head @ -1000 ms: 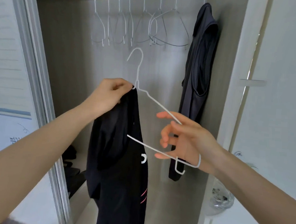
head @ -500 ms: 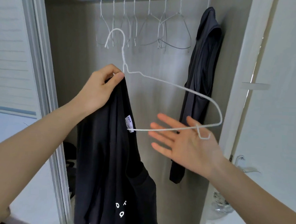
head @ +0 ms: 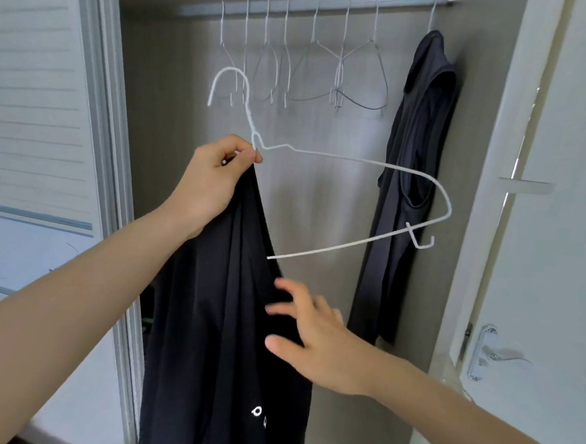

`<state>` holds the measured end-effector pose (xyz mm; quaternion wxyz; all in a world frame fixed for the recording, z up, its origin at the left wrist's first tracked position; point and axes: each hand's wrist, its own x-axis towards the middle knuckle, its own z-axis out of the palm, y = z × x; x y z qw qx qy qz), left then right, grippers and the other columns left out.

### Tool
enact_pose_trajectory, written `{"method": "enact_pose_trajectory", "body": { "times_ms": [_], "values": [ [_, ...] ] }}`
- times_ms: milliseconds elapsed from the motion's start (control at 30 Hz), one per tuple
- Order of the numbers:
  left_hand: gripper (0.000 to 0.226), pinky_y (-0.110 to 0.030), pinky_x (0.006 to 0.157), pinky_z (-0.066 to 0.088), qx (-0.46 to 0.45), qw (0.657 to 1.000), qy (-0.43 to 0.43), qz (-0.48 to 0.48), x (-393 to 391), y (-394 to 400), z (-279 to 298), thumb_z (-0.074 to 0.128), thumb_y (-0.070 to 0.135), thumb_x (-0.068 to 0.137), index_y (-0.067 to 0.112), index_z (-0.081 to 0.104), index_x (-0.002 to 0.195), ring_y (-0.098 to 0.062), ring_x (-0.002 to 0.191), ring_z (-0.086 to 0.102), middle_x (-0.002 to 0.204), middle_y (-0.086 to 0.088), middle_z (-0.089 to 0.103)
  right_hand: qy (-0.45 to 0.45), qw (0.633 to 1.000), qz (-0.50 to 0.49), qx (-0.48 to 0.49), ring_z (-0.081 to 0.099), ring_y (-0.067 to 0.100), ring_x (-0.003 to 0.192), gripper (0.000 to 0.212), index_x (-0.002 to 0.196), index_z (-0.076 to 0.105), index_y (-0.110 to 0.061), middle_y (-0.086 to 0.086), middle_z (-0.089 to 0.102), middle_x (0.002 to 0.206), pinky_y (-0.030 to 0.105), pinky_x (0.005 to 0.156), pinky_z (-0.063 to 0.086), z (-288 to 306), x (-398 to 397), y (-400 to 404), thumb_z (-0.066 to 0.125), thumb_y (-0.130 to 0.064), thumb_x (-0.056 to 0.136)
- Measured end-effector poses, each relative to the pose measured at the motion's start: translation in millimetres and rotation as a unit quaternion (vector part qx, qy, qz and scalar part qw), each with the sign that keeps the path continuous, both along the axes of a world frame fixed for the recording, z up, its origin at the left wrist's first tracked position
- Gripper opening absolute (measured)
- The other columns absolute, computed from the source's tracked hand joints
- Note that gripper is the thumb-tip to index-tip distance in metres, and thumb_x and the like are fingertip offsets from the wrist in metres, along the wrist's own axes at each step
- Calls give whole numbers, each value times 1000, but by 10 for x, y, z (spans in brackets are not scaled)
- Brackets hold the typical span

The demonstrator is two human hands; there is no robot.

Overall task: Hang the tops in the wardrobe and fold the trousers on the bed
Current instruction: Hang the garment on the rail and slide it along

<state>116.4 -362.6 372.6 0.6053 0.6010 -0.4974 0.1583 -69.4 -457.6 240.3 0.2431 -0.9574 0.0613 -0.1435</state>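
Right hand has dropped off the hanger onto the top, fingers spread; left hand is pinching hanger neck and collar before the wardrobe — should be pulling fabric over the bare arm.

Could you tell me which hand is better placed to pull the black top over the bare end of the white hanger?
The right hand, probably. Its fingers are open and already reaching onto the black top, just below the white hanger's bare end. The left hand is occupied, pinching the hanger's neck together with the top.
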Motion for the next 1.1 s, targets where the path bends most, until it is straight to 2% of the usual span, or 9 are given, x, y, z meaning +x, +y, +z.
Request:
{"method": "enact_pose_trajectory", "body": {
  "times_ms": [167, 333, 500, 667, 767, 833, 900, 1000, 1100],
  "values": [
    [25, -5, 68, 36, -7, 999, -12, 42, 291, 264, 14, 52, 18, 96, 26, 61, 74, 6, 67, 48, 70, 16, 56, 36, 958, 1, -286, 34, 10, 104, 37, 87, 64, -27, -17, 46, 100, 30, 87, 29, -170, -179, -380, 36, -48, 98],
    [21, -14, 74, 39, 36, 995, -21, 92, 585, 429, -119, 53, 27, 96, 27, 64, 78, 7, 72, 53, 74, 23, 61, -132, 980, 7, -151, 47, 9, 73, 17, 109, 42, -45, -11, 45, 80, 18, 65, 38, 32, -312, -555, 46, -43, 93],
    [20, -22, 75, 39, 52, 994, -24, 91, 577, 375, -191, 53, 30, 96, 27, 66, 82, 5, 73, 54, 75, 21, 63, -55, 982, -34, -177, 51, 13, 58, 50, 141, 22, -51, -2, 50, 63, 27, 60, 48, 111, -155, -527, 45, -39, 98],
    [20, -24, 74, 40, 82, 991, -37, 95, 521, 329, -242, 53, 27, 97, 24, 66, 83, 2, 72, 54, 73, 20, 63, -24, 975, -57, -212, 50, 5, 58, 29, 123, 45, -40, -9, 54, 63, 18, 55, 37, 107, -103, -599, 51, -42, 94],
    [20, -24, 75, 40, 97, 989, -43, 101, 501, 340, -268, 53, 26, 98, 24, 67, 83, -1, 76, 55, 78, 16, 64, 46, 966, -78, -243, 44, 4, 60, 23, 108, 56, -32, -13, 47, 59, 26, 64, 37, 117, -120, -650, 54, -47, 91],
    [21, -23, 77, 41, 116, 986, -58, 105, 490, 358, -299, 52, 26, 99, 24, 67, 84, -4, 81, 56, 84, 11, 66, 76, 959, -110, -249, 48, 11, 81, 15, 97, 57, -33, -15, 41, 61, 41, 92, 42, 147, -159, -713, 56, -46, 90],
    [20, -23, 79, 41, 136, 981, -76, 119, 480, 381, -338, 51, 26, 100, 23, 67, 87, -10, 87, 57, 90, 6, 66, 77, 952, -150, -256, 45, 14, 107, 21, 106, 61, -33, -19, 34, 67, 58, 109, 23, 207, -210, -776, 56, -46, 90],
    [19, -37, 88, 42, 158, 965, -122, 170, 473, 408, -404, 50, 25, 100, 18, 67, 95, -20, 90, 55, 92, -1, 60, 52, 927, -180, -325, 40, 14, 114, 24, 111, 61, -34, -18, 33, 76, 64, 112, 17, 340, -269, -836, 53, -45, 92],
    [19, -52, 92, 43, 164, 954, -158, 193, 421, 385, -447, 52, 23, 100, 14, 69, 101, -23, 88, 53, 88, -1, 53, -43, 937, -122, -325, 42, 13, 96, 18, 99, 63, -31, -16, 35, 81, 49, 102, 37, 491, -287, -860, 54, -45, 92]
  ]
}}
